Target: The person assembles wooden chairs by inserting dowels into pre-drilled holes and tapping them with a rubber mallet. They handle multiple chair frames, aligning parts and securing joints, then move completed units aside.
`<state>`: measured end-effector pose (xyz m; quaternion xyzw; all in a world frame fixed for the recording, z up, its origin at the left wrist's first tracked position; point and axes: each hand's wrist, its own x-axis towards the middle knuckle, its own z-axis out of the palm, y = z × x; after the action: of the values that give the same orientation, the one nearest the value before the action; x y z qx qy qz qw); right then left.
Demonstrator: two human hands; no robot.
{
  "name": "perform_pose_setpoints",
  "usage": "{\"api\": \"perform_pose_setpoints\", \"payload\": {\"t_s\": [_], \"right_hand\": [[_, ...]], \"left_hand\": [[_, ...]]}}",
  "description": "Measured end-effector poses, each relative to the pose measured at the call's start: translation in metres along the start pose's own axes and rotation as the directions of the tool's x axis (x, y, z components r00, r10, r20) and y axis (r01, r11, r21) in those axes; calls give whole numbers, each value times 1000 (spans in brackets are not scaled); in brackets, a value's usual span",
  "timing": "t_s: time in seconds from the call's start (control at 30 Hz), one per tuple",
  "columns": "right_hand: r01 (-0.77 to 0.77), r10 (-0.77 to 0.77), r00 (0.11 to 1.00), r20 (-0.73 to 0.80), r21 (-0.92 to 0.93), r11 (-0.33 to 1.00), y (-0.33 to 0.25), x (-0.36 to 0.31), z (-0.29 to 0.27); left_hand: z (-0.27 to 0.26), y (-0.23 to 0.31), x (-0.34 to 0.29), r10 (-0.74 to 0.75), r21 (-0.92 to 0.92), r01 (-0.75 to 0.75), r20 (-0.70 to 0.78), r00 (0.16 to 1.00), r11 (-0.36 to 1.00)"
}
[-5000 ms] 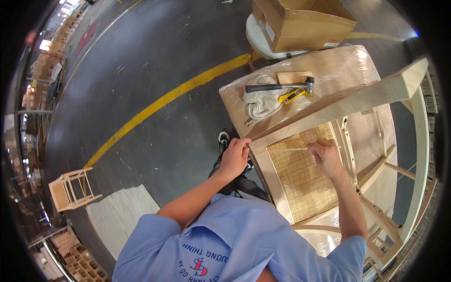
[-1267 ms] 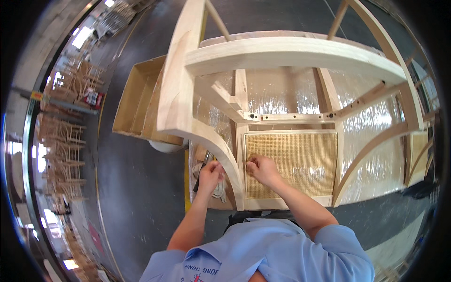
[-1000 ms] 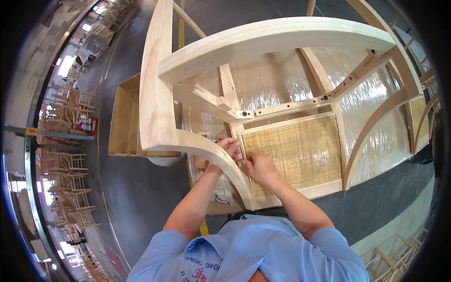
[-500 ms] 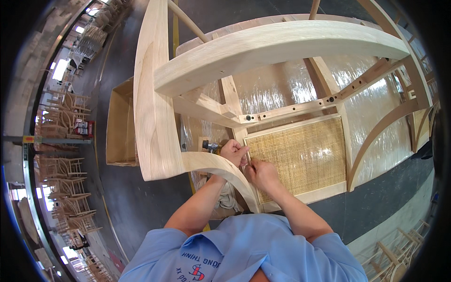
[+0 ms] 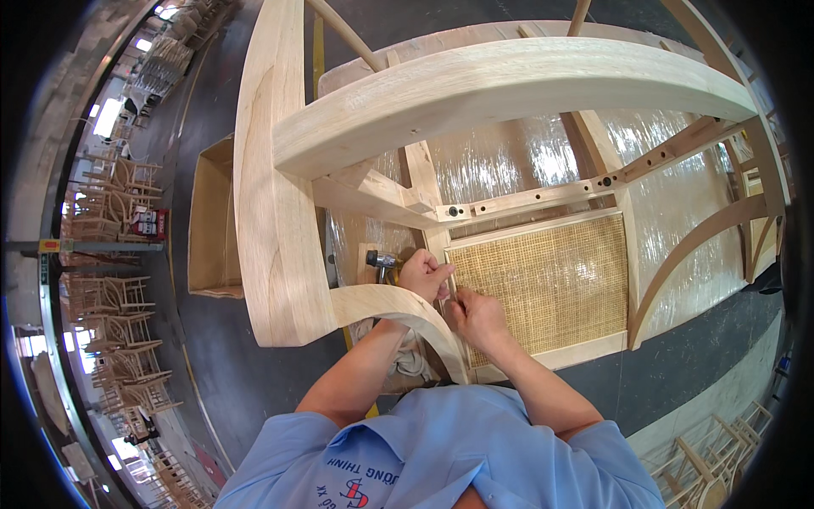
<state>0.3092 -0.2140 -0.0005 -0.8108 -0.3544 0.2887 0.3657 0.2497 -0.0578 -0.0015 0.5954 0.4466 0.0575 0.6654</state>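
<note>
The woven cane panel (image 5: pixel 551 280) lies in the wooden chair frame (image 5: pixel 517 75). By its left edge, the left hand (image 5: pixel 424 275) and right hand (image 5: pixel 479 320) have fingers curled closed; I can't tell if they pinch anything. Small, even pushes would probably keep that edge neat. A hammer (image 5: pixel 381 260) lies nearby.

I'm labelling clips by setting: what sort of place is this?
Probably a furniture workshop or factory floor: rows of wooden chairs stand off to the left, a large bare-wood frame with a woven panel is before the person, and a hammer lies near the left hand.
</note>
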Motion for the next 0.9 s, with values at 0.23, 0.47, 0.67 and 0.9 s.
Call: {"api": "perform_pose_setpoints", "payload": {"t_s": [0.23, 0.47, 0.67, 0.9], "right_hand": [[19, -19, 1000, -23, 9, 1000, 1, 3, 2], [24, -24, 999, -21, -10, 1000, 2, 6, 5], [-29, 33, 999, 40, -100, 995, -2, 4, -1], [-73, 84, 991, 99, -117, 991, -6, -7, -4]], "left_hand": [[-2, -2, 3, -5, 14, 5, 10, 1000, 1000], [4, -1, 1, -3, -10, 3, -50, 999, 1000], [13, 6, -2, -25, 18, 28, -142, 990, 999], [12, 6, -1, 6, 50, 4, -198, 980, 999]]}}
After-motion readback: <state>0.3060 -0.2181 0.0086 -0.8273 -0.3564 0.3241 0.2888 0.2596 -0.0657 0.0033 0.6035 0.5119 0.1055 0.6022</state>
